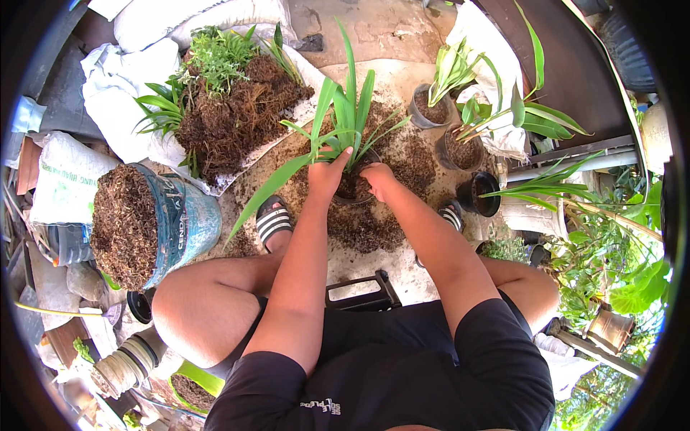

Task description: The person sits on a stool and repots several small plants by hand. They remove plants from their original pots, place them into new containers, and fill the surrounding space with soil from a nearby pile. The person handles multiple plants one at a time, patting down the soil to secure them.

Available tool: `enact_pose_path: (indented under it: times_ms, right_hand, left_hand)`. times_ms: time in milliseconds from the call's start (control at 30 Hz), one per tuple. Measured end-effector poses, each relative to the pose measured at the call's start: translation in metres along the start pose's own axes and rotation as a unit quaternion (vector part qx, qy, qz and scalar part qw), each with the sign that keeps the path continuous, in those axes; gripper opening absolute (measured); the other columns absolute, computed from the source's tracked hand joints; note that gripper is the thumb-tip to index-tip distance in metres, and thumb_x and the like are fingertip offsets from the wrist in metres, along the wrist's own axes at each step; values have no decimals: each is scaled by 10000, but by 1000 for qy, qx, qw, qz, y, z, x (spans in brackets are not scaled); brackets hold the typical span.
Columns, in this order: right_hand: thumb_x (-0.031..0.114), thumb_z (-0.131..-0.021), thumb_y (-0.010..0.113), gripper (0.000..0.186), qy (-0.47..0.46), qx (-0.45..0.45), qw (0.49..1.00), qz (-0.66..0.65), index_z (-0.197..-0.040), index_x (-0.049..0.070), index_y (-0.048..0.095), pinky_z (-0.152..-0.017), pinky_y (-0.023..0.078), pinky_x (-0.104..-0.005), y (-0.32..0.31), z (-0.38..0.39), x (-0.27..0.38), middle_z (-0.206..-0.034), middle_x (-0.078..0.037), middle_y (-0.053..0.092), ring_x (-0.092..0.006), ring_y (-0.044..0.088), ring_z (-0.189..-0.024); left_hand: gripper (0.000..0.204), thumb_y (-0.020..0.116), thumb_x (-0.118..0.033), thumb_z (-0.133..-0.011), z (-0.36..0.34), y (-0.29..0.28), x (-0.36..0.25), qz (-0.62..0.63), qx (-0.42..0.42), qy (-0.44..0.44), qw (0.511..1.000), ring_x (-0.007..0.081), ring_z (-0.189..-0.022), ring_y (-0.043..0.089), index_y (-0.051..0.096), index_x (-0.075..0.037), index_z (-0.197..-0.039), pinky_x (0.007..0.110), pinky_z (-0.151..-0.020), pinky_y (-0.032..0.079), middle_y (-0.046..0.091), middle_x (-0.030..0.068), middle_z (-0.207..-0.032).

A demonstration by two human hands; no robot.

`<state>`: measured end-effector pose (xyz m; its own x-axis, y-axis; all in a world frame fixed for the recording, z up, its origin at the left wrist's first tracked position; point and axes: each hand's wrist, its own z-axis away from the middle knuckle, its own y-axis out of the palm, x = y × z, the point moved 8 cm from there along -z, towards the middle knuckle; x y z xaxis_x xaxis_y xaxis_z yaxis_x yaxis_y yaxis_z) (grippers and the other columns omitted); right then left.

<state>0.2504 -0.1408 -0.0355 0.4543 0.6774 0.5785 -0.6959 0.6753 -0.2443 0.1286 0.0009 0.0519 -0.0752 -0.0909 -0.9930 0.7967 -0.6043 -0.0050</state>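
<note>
A leafy green plant with long strap-like leaves (346, 113) stands in a dark pot (350, 200) on the ground in front of me. My left hand (329, 174) is closed around the base of its leaves, thumb up along the stems. At the pot's right side, my right hand (379, 181) reaches down to the soil with its fingers curled in; whether they hold anything is hidden. Loose dark soil (370, 230) lies scattered all round the pot.
On the left, a tilted blue bucket (188, 219) is full of brown growing mix (123, 226). Behind it, uprooted plants with a large root clump (237, 118) lie on white sacking. Potted plants (433, 108) line the right, including a tipped black pot (480, 194).
</note>
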Motion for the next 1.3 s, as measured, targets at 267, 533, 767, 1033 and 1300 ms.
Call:
enact_pose_path:
  times_ms: [267, 533, 767, 1033, 1300]
  right_hand:
    - [7, -943, 556, 189, 28, 20, 977, -212, -1127, 31, 595, -712, 561, -397, 26, -20, -21, -1036, -121, 604, -257, 627, -885]
    - [282, -998, 509, 489, 145, 117, 933, -307, -1437, 71, 469, -1123, 361, -534, 58, 12, -12, -1493, -123, 443, -321, 480, -1315]
    - [223, -929, 613, 694, 88, 73, 972, -207, -1520, -30, 353, -1124, 393, -492, 25, 13, -19, -1560, -246, 353, -382, 395, -1420]
    - [268, -965, 610, 629, -119, 53, 988, 83, -1419, -130, 432, -1051, 424, -400, 80, 17, -17, -1310, -235, 603, -294, 537, -1277]
    - [512, -1014, 478, 628, -222, 169, 758, 590, -1311, -35, 563, -1092, 417, -479, 77, 74, 17, -1314, -208, 612, -380, 585, -1228]
  left_hand:
    - [330, 784, -274, -899, -2, 4, -1, -26, 9, -12, 1000, 179, -792, 659, 701, 16, -1035, 354, -733, 509, 729, 91, -907]
    - [376, 790, -329, -886, -5, -5, -1, -91, 17, -1, 996, 203, -790, 671, 705, 4, -1040, 348, -739, 518, 723, 101, -877]
    - [284, 772, -212, -907, -2, 4, -31, -47, 64, -22, 997, 150, -859, 659, 724, 10, -1078, 321, -773, 511, 741, 77, -974]
    - [325, 802, -247, -877, -15, 1, 4, -4, 64, 21, 998, 151, -830, 668, 725, 19, -1046, 329, -757, 528, 741, 107, -938]
    - [280, 812, -186, -873, -9, -11, 2, 32, 7, -39, 999, 121, -762, 633, 717, 34, -1018, 292, -671, 497, 723, 50, -882]
